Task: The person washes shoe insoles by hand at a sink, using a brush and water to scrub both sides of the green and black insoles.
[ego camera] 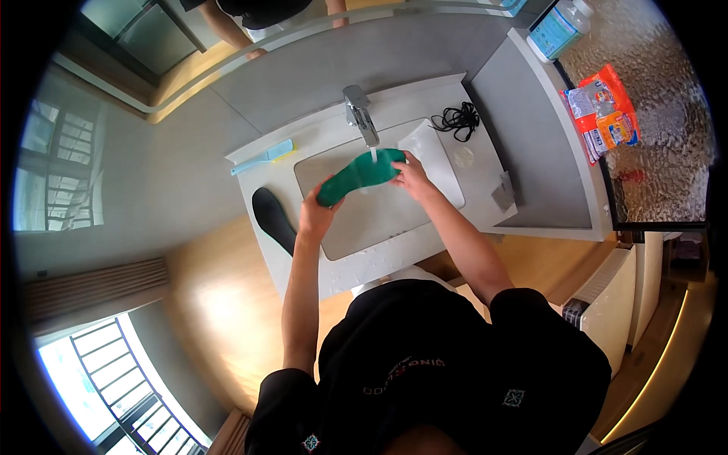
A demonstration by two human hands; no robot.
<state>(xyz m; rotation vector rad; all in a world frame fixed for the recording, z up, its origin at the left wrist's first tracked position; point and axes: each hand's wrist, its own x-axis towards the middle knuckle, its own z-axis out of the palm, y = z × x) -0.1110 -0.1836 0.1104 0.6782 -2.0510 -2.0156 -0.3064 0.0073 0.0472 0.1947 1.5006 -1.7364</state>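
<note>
A green shoe insole (359, 173) is held between my two hands over the rectangular sink (375, 227). My left hand (319, 211) grips its lower left end, and my right hand (412, 175) grips the upper right end. Water runs from the chrome faucet (362, 116) onto the insole's upper part. To the left of the sink, a black insole (272, 216) lies on the white countertop (369, 268), its lower end close to my left forearm.
A light blue brush (267, 156) lies on the counter's back left. Black laces (459, 120) sit coiled at the back right. On the right ledge are an orange plastic packet (607, 116) and a labelled bottle (560, 29). A mirror (170, 51) runs along the wall.
</note>
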